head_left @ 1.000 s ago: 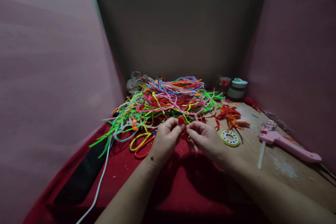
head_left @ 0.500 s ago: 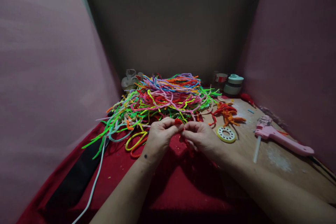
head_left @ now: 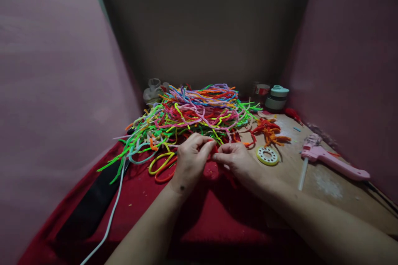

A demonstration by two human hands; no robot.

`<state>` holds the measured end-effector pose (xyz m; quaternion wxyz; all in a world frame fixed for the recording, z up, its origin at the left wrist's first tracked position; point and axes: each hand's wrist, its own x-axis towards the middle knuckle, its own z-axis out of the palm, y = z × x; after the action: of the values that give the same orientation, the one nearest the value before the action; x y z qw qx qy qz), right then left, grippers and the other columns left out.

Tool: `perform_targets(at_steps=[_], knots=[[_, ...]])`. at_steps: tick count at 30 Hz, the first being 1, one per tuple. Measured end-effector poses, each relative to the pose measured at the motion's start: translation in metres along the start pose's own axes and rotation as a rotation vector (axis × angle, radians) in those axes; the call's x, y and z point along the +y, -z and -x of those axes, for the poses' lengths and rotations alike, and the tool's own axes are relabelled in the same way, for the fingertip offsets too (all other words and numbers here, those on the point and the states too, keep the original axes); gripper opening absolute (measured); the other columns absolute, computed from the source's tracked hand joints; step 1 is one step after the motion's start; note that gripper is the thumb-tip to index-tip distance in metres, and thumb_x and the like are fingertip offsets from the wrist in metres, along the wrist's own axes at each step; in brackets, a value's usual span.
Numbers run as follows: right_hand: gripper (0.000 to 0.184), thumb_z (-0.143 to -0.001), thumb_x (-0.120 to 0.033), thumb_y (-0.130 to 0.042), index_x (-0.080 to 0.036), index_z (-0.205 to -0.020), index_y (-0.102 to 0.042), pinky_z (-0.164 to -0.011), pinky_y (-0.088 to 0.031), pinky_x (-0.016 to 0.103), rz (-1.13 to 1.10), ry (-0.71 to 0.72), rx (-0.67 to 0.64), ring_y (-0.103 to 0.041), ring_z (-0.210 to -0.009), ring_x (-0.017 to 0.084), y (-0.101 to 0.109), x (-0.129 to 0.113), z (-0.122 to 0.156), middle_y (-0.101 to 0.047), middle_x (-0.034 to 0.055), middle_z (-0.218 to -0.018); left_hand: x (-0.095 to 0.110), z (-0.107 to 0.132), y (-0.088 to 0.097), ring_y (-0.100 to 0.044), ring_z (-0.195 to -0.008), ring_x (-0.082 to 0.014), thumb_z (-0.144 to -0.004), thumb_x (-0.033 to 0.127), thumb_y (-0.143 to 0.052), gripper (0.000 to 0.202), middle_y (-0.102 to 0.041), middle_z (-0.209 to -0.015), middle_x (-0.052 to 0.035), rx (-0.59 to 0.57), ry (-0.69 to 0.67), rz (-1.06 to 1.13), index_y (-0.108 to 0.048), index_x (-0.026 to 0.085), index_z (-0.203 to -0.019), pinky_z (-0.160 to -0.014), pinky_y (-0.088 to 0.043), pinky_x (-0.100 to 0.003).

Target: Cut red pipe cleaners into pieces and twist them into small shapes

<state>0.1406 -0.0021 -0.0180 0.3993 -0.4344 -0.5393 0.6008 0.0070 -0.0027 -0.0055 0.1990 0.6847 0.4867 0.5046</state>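
My left hand (head_left: 194, 157) and my right hand (head_left: 238, 159) meet over the red cloth (head_left: 149, 215), fingertips nearly touching. Both are closed in a pinch on a red pipe cleaner (head_left: 217, 148), of which only a small part shows between the fingers. Just beyond the hands lies a big heap of pipe cleaners (head_left: 202, 112) in many colours. A yellow pipe cleaner (head_left: 154, 165) and an orange-red one are bent in loops beside my left wrist.
On the board at right are red and orange pipe-cleaner pieces (head_left: 270, 130), a roll of tape (head_left: 267, 155) and a pink glue gun (head_left: 334, 161). A lidded jar (head_left: 276, 97) stands behind. At left, a white cable (head_left: 113, 211) crosses a black flat object (head_left: 90, 203).
My left hand has turned slightly, its fingers now covering more of the red pipe cleaner. Both hands stay close together; the heap and tools have not moved.
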Motion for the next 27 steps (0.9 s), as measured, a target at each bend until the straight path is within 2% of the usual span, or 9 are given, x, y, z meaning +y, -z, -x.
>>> perform_targets(at_steps=[3, 5, 7, 10, 12, 17, 20, 23, 27], knots=[[0.026, -0.069, -0.028, -0.062, -0.016, -0.051, -0.047, -0.038, -0.021, 0.021, 0.030, 0.022, -0.044, -0.033, -0.035, 0.004, 0.003, -0.004, 0.002, -0.042, -0.0061, -0.040, 0.001, -0.003, 0.004, -0.053, -0.064, -0.0120, -0.076, 0.027, -0.058, 0.017, -0.060, -0.067, -0.0017, -0.065, 0.150, 0.084, -0.065, 0.014, -0.068, -0.060, -0.041, -0.023], [0.025, -0.071, -0.032, -0.059, -0.016, -0.054, -0.049, -0.039, -0.021, 0.021, 0.000, 0.036, -0.117, -0.033, -0.037, 0.005, 0.005, -0.005, 0.001, -0.043, -0.0059, -0.042, 0.000, -0.004, 0.004, -0.052, -0.062, -0.0115, -0.075, 0.029, -0.059, 0.018, -0.059, -0.064, -0.0007, -0.082, 0.175, 0.106, -0.064, 0.014, -0.067, -0.058, -0.040, -0.022], [0.025, -0.072, -0.031, -0.058, -0.016, -0.054, -0.050, -0.040, -0.020, 0.022, 0.008, 0.044, -0.146, -0.031, -0.037, 0.005, 0.005, -0.004, -0.002, -0.042, -0.0059, -0.043, -0.001, -0.003, 0.003, -0.051, -0.061, -0.0110, -0.076, 0.028, -0.058, 0.018, -0.057, -0.063, 0.0002, -0.059, 0.136, 0.077, -0.062, 0.014, -0.065, -0.058, -0.039, -0.022], [0.023, -0.068, -0.026, -0.058, -0.015, -0.051, -0.048, -0.041, -0.020, 0.022, 0.105, 0.088, -0.074, -0.030, -0.040, 0.005, 0.001, -0.004, -0.007, -0.041, -0.0058, -0.043, -0.002, -0.002, 0.002, -0.050, -0.063, -0.0110, -0.075, 0.026, -0.058, 0.019, -0.055, -0.063, 0.0003, 0.037, 0.020, -0.068, -0.059, 0.015, -0.060, -0.062, -0.038, -0.023], [0.024, -0.067, -0.025, -0.058, -0.016, -0.050, -0.046, -0.041, -0.020, 0.022, 0.120, 0.101, -0.032, -0.030, -0.040, 0.005, -0.003, -0.006, -0.008, -0.040, -0.0058, -0.043, -0.003, -0.004, 0.005, -0.050, -0.063, -0.0110, -0.077, 0.029, -0.057, 0.022, -0.054, -0.063, 0.0004, 0.050, 0.037, -0.072, -0.059, 0.015, -0.061, -0.063, -0.038, -0.023], [0.028, -0.068, -0.035, -0.060, -0.017, -0.053, -0.046, -0.040, -0.017, 0.023, -0.016, 0.081, 0.001, -0.027, -0.038, 0.005, -0.004, -0.015, -0.013, -0.039, -0.0070, -0.042, -0.006, -0.014, 0.020, -0.054, -0.065, -0.0110, -0.079, 0.043, -0.053, 0.029, -0.060, -0.072, 0.0001, -0.098, 0.255, 0.240, -0.062, 0.015, -0.085, -0.061, -0.041, -0.022], [0.027, -0.068, -0.036, -0.062, -0.016, -0.055, -0.048, -0.041, -0.018, 0.023, -0.047, 0.127, 0.031, -0.029, -0.041, 0.005, 0.000, -0.013, -0.019, -0.039, -0.0066, -0.044, -0.006, -0.014, 0.023, -0.053, -0.061, -0.0113, -0.074, 0.038, -0.061, 0.025, -0.061, -0.069, -0.0001, -0.227, 0.261, 0.164, -0.062, 0.014, -0.080, -0.057, -0.041, -0.022], [0.028, -0.070, -0.039, -0.059, -0.017, -0.057, -0.048, -0.040, -0.019, 0.023, -0.034, 0.123, 0.050, -0.029, -0.040, 0.006, 0.002, -0.002, -0.026, -0.039, -0.0062, -0.044, -0.006, -0.007, 0.016, -0.052, -0.059, -0.0127, -0.076, 0.031, -0.059, 0.017, -0.060, -0.064, -0.0012, -0.203, 0.122, -0.109, -0.061, 0.015, -0.071, -0.058, -0.040, -0.024], [0.030, -0.067, -0.040, -0.062, -0.016, -0.055, -0.048, -0.043, -0.023, 0.022, -0.016, 0.206, 0.170, -0.031, -0.046, 0.006, 0.000, 0.007, -0.032, -0.041, -0.0050, -0.049, -0.003, 0.004, 0.004, -0.053, -0.067, -0.0168, -0.083, 0.025, -0.048, 0.020, -0.060, -0.067, -0.0057, -0.070, -0.248, -0.533, -0.058, 0.015, -0.068, -0.066, -0.039, -0.029]])
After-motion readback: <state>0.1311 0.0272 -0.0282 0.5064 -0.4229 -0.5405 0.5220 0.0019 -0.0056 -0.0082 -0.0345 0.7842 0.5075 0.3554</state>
